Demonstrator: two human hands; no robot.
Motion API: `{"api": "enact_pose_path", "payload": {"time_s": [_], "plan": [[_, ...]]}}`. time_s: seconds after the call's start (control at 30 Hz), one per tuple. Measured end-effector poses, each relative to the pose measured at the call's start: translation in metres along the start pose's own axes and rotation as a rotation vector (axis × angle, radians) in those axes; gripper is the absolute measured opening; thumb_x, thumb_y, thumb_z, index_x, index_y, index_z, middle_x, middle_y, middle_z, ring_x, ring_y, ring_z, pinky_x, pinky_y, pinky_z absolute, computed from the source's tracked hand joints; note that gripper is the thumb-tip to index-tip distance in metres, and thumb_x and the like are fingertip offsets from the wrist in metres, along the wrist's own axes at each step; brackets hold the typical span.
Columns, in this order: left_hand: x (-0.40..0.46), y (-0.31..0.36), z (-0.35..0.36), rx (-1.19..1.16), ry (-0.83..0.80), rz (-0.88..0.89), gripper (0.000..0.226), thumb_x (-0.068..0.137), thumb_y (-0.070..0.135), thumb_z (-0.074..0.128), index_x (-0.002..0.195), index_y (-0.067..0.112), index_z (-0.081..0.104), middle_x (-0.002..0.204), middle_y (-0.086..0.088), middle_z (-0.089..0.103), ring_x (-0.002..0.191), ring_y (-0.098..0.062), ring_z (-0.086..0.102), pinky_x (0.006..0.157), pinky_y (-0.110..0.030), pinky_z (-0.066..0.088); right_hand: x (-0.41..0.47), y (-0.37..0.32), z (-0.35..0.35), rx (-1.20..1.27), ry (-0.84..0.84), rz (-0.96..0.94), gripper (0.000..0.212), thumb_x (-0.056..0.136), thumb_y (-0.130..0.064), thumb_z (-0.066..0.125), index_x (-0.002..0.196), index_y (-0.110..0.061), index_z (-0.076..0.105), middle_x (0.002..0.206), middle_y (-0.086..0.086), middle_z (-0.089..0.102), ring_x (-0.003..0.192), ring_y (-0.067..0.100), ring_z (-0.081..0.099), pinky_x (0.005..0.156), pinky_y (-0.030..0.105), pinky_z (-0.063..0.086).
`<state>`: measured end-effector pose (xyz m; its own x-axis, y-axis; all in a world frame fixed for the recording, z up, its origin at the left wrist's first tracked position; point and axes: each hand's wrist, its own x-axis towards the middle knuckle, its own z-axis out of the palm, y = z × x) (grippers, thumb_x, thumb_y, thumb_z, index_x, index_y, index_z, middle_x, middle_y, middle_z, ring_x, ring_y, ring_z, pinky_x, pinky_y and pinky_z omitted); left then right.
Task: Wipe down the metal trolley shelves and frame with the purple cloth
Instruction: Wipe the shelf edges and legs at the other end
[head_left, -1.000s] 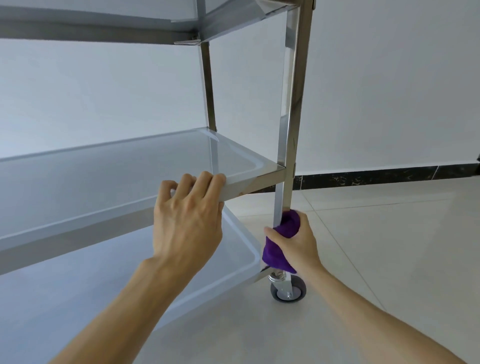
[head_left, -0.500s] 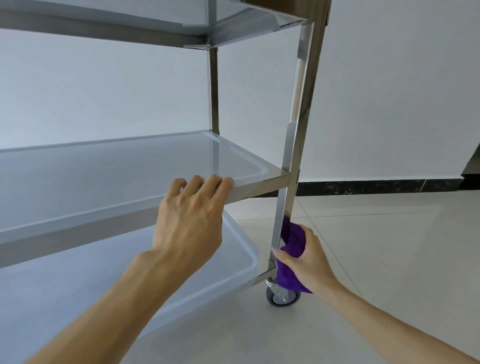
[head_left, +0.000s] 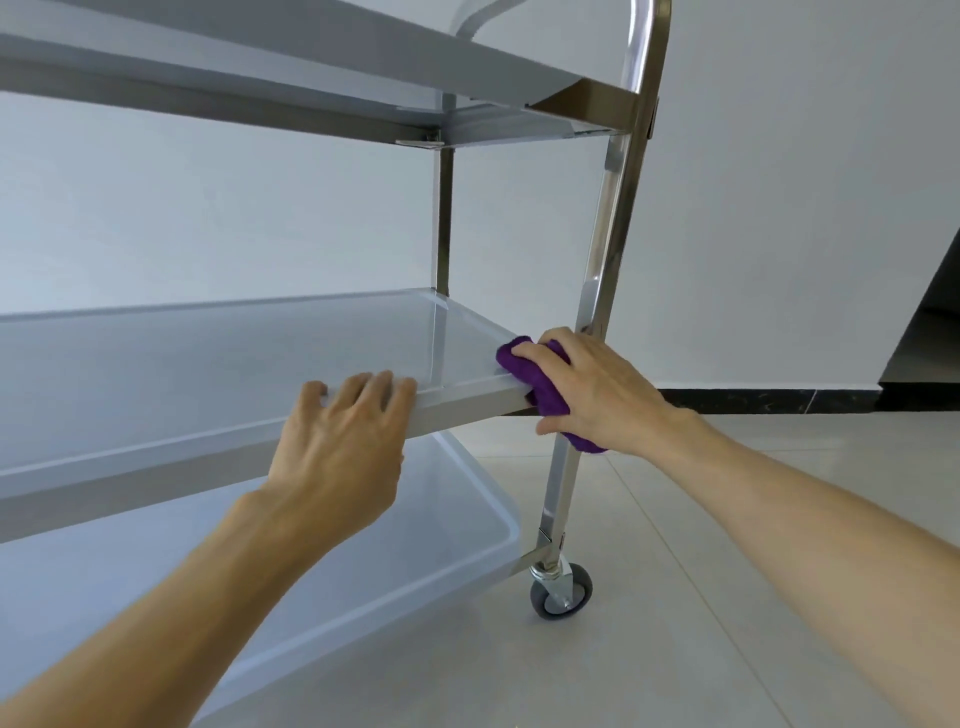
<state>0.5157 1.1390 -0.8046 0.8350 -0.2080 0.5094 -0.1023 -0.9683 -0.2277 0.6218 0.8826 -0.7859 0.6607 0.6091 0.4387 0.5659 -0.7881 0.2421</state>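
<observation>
Now holding shelf (head_left: 208, 364) edge with left hand (head_left: 337, 441), fingers curled over (steadying trolley); right hand (head_left: 597, 395) gripping cloth (head_left: 540, 387), pressing corner.

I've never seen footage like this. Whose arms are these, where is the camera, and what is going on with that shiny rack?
No machine here: a person wears a camera on the head, looking down at their own arms. The rack is a metal trolley with stacked shelves and a caster wheel on the tiled floor. The left hand grips the front edge of the middle shelf, steadying it. The right hand holds a purple cloth against that shelf's corner, beside the upright post. I see nothing else lying on the shelves.
</observation>
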Motion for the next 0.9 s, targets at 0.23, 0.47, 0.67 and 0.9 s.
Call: {"api": "enact_pose_path", "payload": {"time_s": [0.23,0.47,0.67,0.9], "plan": [[-0.008,-0.004,-0.002,-0.075,0.093,-0.014,0.058,0.065,-0.009,0.065,0.121,0.004,0.060,0.110,-0.007,0.069,0.100,-0.030,0.067,0.084,-0.041,0.053,0.015,-0.042,0.013,0.215,0.152,0.069,0.075,0.076,-0.038,0.080,0.140,-0.021,0.043,0.122,0.004,0.046,0.112,0.022,0.047,0.086,0.030,0.045],[-0.016,-0.016,-0.007,-0.182,0.103,-0.062,0.054,0.073,-0.002,0.066,0.122,0.014,0.051,0.094,0.003,0.069,0.080,-0.029,0.066,0.062,-0.027,0.041,0.029,-0.095,0.007,0.367,0.112,-0.086,0.098,0.064,-0.058,0.081,0.142,-0.026,0.031,0.124,0.002,0.047,0.111,0.021,0.045,0.101,0.035,0.039],[-0.003,-0.003,-0.015,-0.434,0.139,0.048,0.055,0.084,0.010,0.063,0.134,0.021,0.043,0.131,0.008,0.053,0.098,-0.012,0.054,0.093,-0.025,0.037,0.031,-0.062,-0.013,0.583,-0.166,-0.114,0.116,0.056,-0.061,0.081,0.143,-0.047,0.006,0.138,-0.017,0.046,0.119,0.002,0.046,0.119,0.050,0.013],[0.017,0.024,-0.020,-0.330,0.157,0.025,0.051,0.088,0.059,0.040,0.130,0.030,0.046,0.122,0.011,0.059,0.114,-0.017,0.054,0.103,-0.034,0.039,0.026,-0.035,-0.011,0.654,-0.295,-0.034,0.141,0.050,-0.067,0.084,0.149,-0.047,-0.013,0.152,-0.017,0.035,0.134,-0.001,0.028,0.116,0.039,0.022]]}}
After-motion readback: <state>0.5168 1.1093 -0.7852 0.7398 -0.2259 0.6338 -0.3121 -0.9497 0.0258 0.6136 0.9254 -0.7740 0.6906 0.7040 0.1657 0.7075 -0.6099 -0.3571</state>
